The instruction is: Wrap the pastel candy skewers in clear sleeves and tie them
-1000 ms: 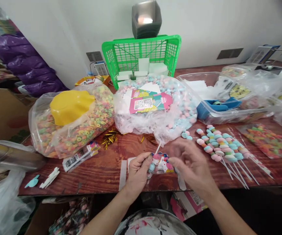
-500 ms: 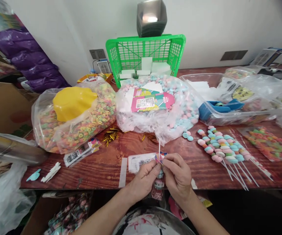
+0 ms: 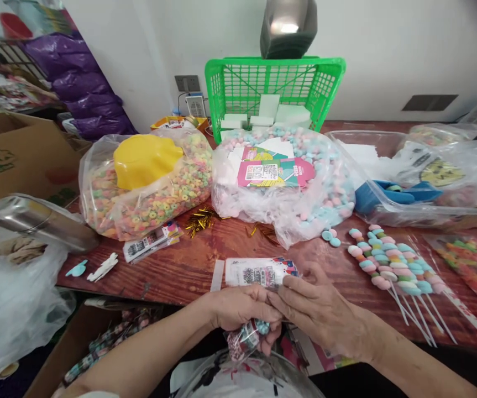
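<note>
At the table's front edge my left hand (image 3: pixel 242 309) is closed round a wrapped candy skewer (image 3: pixel 244 338), whose pink and blue end hangs below the fingers. My right hand (image 3: pixel 319 309) lies against the left one, its fingers together over the skewer's upper part; what they pinch is hidden. Just beyond the hands is a stack of printed wrappers (image 3: pixel 255 272), with a clear strip (image 3: pixel 217 275) at its left. Candy skewers (image 3: pixel 396 260) with white sticks lie to the right.
Bags of ring candy (image 3: pixel 167 193) and of pink and blue candy (image 3: pixel 329 182) stand behind. Further back are a green basket (image 3: pixel 325 83) and a clear tub (image 3: pixel 412 213). A steel flask (image 3: pixel 59 226) lies left. A box of skewers (image 3: pixel 109 342) sits below. A person (image 3: pixel 14 72) is far left.
The view has turned left. The skewer has tilted, its lower end now toward the lower left, and its white stick is no longer visible. My right hand has come over against my left.
</note>
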`<state>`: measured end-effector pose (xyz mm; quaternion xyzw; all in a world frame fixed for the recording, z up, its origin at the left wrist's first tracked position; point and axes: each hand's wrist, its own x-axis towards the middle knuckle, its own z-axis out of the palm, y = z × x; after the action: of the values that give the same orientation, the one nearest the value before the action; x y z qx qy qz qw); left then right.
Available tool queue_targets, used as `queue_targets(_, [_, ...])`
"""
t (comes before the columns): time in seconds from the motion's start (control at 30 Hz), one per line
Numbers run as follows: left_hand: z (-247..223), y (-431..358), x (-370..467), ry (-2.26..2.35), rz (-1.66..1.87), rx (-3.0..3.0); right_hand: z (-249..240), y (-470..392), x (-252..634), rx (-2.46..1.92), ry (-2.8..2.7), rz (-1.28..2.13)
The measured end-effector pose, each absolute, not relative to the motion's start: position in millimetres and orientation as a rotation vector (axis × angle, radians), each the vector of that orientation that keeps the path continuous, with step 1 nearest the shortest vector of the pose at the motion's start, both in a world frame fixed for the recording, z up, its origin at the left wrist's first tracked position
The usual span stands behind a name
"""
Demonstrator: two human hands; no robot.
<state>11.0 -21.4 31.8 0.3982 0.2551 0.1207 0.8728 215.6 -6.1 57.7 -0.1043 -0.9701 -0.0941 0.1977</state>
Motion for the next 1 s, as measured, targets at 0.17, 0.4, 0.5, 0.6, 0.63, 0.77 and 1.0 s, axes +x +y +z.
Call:
queue_targets(0.17, [44.9, -31.4, 0.7, 0.946, 0.161, 1.779, 41.5, -5.2, 201.4, -0.508, -2.834, 0.014])
queue_targets(0.4, [38.2, -34.2, -22.3, 1.335, 0.507, 2.511, 47.9, 44.7, 172.2, -0.867, -2.715, 0.891])
queue_targets(0.5, [31.2, -26.5, -45.3, 1.459, 0.797, 2.137, 43.1, 74.9, 157.1, -1.004, -2.646, 0.725])
queue_targets(0.6, [29.3, -25.6, -62.7, 1.438, 0.946, 1.549, 31.7, 95.5, 138.1, -1.138, -2.589, 0.516])
queue_targets(0.63, [29.2, -26.8, -65.6, 1.405, 0.967, 1.34, 26.9, 99.5, 131.5, -1.164, -2.583, 0.465])
queue_targets(0.77, [28.7, -32.0, -65.5, 1.247, 1.05, 0.723, 9.0, 106.2, 115.8, -1.216, -2.558, 0.4])
queue_targets(1.0, [31.6, -22.2, -58.7, 1.078, 1.126, 0.485, 9.6, 116.0, 151.0, -1.152, -2.335, 0.618])
